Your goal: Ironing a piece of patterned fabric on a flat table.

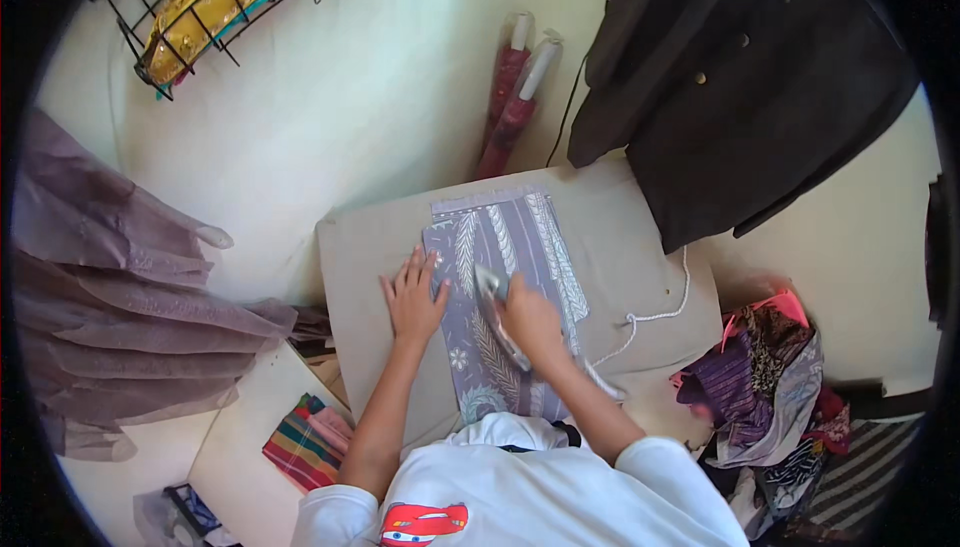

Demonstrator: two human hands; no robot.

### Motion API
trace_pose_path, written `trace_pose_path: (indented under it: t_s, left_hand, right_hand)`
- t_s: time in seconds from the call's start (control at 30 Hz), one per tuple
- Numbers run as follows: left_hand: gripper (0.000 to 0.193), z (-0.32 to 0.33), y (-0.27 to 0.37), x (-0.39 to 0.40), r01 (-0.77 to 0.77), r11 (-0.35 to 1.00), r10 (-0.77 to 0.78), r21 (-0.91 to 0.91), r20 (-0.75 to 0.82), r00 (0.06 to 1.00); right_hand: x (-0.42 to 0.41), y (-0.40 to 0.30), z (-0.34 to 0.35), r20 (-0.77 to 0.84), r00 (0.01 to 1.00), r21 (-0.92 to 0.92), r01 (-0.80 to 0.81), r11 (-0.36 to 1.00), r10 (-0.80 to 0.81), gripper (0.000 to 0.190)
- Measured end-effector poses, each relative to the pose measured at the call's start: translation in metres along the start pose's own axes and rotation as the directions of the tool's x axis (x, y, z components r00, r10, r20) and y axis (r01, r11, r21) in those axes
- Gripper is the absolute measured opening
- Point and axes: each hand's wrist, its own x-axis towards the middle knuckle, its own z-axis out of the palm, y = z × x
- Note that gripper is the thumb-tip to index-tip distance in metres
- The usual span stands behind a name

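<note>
A grey-purple batik-patterned cloth (487, 247) lies folded flat on a padded ironing surface with a beige cover (375, 269). My right hand (531, 318) grips the handle of a clothes iron (491, 292), whose pointed tip faces away from me on the middle of the cloth. My left hand (415, 299) is spread, palm down, at the cloth's left edge, partly on the beige cover. A white cord (600, 382) runs from near the iron's heel to the right across the surface. The iron's handle is mostly hidden by my right hand.
A black garment with gold-coloured buttons (720, 97) hangs at the upper right. Piled clothes (772, 382) lie at the right; folded plaid cloth (304, 446) is at the lower left. Purple curtain-like fabric (135, 329) hangs at the left. Two wrapped rolls (517, 104) lean on the wall.
</note>
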Motion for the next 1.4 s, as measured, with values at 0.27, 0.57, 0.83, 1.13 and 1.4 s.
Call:
trace_pose_path:
  t_s: [0.27,0.57,0.83,1.13,1.4]
  left_hand:
    - [0.049,-0.004,0.003,0.007,0.001,0.999,-0.005,-0.039,-0.088,0.996]
    - [0.048,-0.012,-0.029,-0.045,-0.007,0.934,0.005,-0.357,-0.007,1.000]
    - [0.047,-0.028,-0.007,-0.116,0.017,0.997,-0.018,-0.070,-0.012,1.000]
    - [0.046,-0.024,-0.004,-0.107,0.001,0.994,0.000,-0.106,0.010,1.000]
    - [0.043,-0.019,-0.014,-0.112,0.018,0.988,-0.025,-0.154,-0.047,0.999]
  right_hand:
    - [0.048,-0.032,0.003,-0.113,0.988,0.049,0.106,0.993,-0.100,0.033]
    - [0.039,-0.026,0.031,-0.088,0.986,0.007,0.144,0.990,-0.143,0.035]
    - [0.013,-0.058,0.030,-0.054,0.981,0.023,0.188,0.982,-0.186,0.037]
    - [0.046,-0.045,0.041,-0.182,0.971,-0.046,0.146,0.988,-0.152,0.038]
    - [-0.139,-0.050,0.020,0.100,0.990,-0.071,-0.094,0.993,0.101,0.038]
